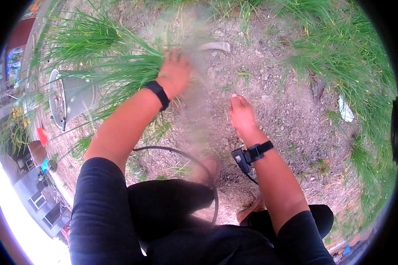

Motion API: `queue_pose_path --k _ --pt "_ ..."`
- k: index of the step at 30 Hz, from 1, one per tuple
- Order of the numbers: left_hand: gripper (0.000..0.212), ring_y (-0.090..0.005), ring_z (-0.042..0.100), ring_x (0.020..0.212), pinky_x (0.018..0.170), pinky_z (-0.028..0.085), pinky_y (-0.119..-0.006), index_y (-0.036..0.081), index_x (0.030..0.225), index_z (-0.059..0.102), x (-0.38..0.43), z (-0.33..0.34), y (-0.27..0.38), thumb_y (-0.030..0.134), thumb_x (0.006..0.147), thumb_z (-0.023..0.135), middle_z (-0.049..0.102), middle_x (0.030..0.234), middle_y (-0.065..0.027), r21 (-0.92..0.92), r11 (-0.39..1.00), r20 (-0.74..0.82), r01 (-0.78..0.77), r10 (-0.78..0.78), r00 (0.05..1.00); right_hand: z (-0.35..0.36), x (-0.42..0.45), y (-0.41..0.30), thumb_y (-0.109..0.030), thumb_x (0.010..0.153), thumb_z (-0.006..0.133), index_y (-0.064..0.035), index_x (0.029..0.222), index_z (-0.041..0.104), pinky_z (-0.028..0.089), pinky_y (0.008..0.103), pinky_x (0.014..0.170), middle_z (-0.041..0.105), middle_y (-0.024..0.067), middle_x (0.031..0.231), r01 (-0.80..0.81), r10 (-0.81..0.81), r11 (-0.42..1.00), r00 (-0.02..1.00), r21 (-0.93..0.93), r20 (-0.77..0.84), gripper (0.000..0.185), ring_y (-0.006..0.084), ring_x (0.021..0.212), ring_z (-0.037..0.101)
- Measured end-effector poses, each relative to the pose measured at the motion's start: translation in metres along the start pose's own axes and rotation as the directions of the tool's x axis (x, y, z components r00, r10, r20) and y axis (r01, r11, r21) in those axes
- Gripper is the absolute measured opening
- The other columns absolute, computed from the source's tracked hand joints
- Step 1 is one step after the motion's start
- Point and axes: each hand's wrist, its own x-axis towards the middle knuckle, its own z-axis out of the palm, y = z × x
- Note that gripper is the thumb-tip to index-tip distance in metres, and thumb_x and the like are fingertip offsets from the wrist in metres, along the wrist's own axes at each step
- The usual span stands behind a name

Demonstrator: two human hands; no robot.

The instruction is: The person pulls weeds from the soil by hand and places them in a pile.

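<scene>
My left hand, blurred and with a black band at the wrist, is against the right side of a clump of long, thin green leaves that look like chives. Its fingertips are too blurred to show whether they grip the leaves. My right hand is closed in a fist above bare soil, thumb uppermost. A thin, faint shaft seems to run from it to a pale curved blade, as on a small sickle or hand hoe. A strapped device sits on my right wrist.
A grey bucket stands left behind the leaves. Dense green clumps line the right, with a white scrap beside them. A black cable loops before my knees, above one foot. Buildings show far left.
</scene>
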Motion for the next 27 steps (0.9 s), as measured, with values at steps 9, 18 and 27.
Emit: queue_pose_path --k 9,18,27 --pt "0.041 -0.0343 0.064 0.097 0.076 0.055 -0.041 0.004 0.117 0.051 -0.017 -0.018 -0.017 0.010 0.079 0.064 0.056 0.114 -0.0197 -0.155 0.917 0.579 0.368 -0.218 0.785 0.051 0.017 -0.023 -0.032 0.096 0.043 0.0008 0.098 0.057 0.045 0.0474 0.080 0.061 0.0263 0.087 0.448 -0.362 0.627 0.892 -0.638 0.271 0.036 0.0433 0.086 0.059" --pt "0.023 -0.0322 0.066 0.092 0.074 0.055 -0.042 0.002 0.105 0.057 -0.021 -0.020 -0.015 0.010 0.082 0.058 0.064 0.103 -0.0190 -0.257 0.854 0.493 0.451 -0.286 0.822 0.027 0.002 -0.024 -0.033 0.098 0.039 0.0001 0.097 0.057 0.045 0.0505 0.075 0.061 0.0270 0.088 0.612 -0.464 0.573 0.791 -0.546 0.399 0.038 0.0464 0.085 0.057" --pt "0.035 -0.0348 0.066 0.086 0.070 0.053 -0.046 0.000 0.105 0.056 -0.102 -0.085 0.073 0.008 0.072 0.062 0.066 0.089 -0.0211 -0.624 0.730 0.579 0.279 0.193 0.792 -0.076 -0.095 0.025 -0.034 0.097 0.040 0.0000 0.095 0.056 0.043 0.0509 0.081 0.058 0.0291 0.096 0.118 0.014 0.692 0.984 -0.713 0.177 0.038 0.0481 0.093 0.054"
